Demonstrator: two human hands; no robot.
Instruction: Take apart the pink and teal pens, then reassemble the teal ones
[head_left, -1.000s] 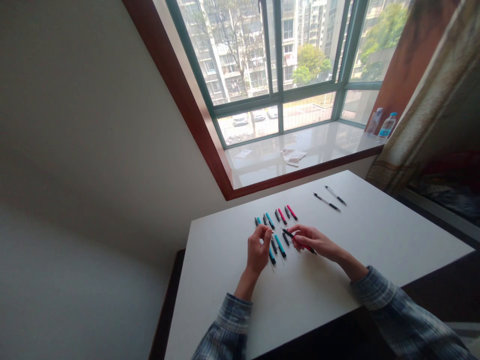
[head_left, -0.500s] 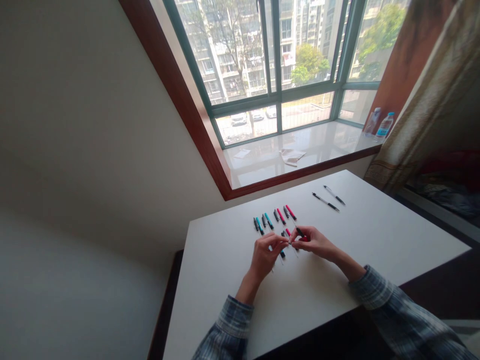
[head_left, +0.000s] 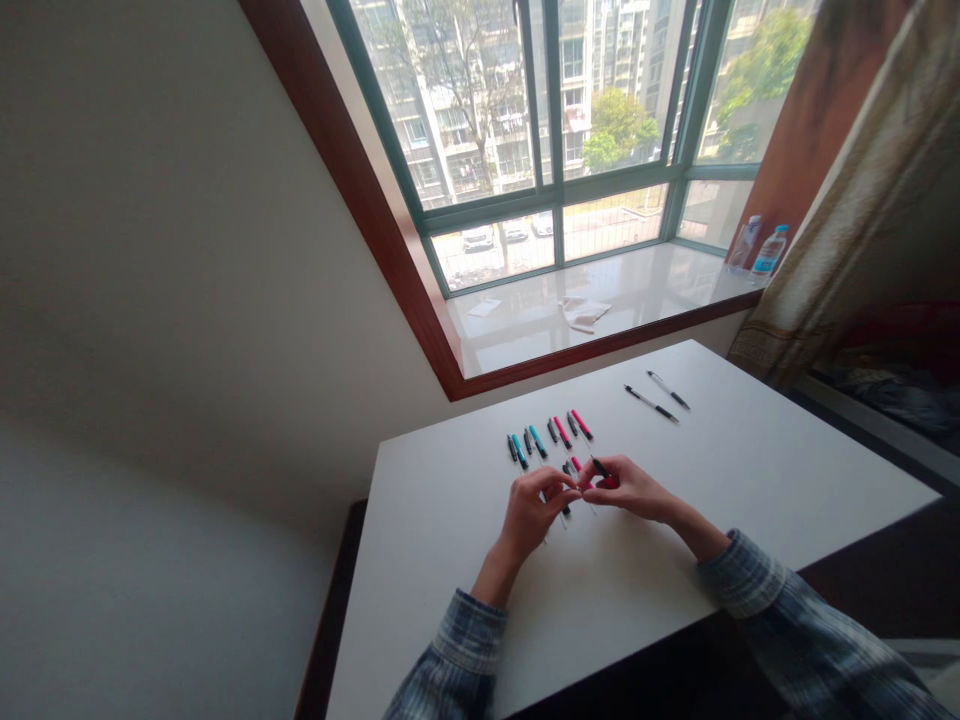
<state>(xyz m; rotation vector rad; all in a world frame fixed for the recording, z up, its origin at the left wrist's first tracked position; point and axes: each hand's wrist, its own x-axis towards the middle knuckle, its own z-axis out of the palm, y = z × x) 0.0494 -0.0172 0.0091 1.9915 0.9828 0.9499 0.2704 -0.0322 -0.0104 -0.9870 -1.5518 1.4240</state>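
Over the white table, my left hand pinches thumb and forefinger together at a small piece, too small to make out. Its fingertips meet those of my right hand, whose fingers are closed on a pen part with black and red showing. Under and behind the hands lie taken-apart pens: a pink barrel, another pink barrel, a teal barrel and a teal barrel, with black pieces beside them. More pen pieces and thin refills are partly hidden by my hands.
Two whole pens, a black-and-clear pen and another pen, lie at the table's far right. Behind it is a window sill with papers and plastic bottles. A curtain hangs at right.
The fingers of both hands have shifted slightly where they meet, with the left fingertips now closer against the right ones. The pens on the table have stayed put.
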